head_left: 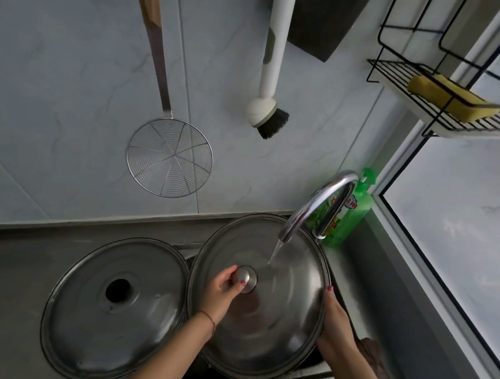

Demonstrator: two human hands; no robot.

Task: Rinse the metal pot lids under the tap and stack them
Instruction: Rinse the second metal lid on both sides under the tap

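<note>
A large steel pot lid (280, 320) is held over the sink, under the curved chrome tap (316, 206). A thin stream of water (275, 252) falls onto its top. My left hand (223, 289) grips the round metal knob (246, 277) at the lid's centre. My right hand (333, 315) clasps the lid's right rim. A second steel lid (82, 325), with a dark knob (118, 289), lies flat on the counter to the left, its edge touching the held lid.
A green soap bottle (351, 215) stands behind the tap. On the tiled wall hang a wire skimmer (170, 157) and a dish brush (266, 113). A wire rack (446, 115) with a yellow sponge (450, 96) is at upper right. A window sill runs along the right.
</note>
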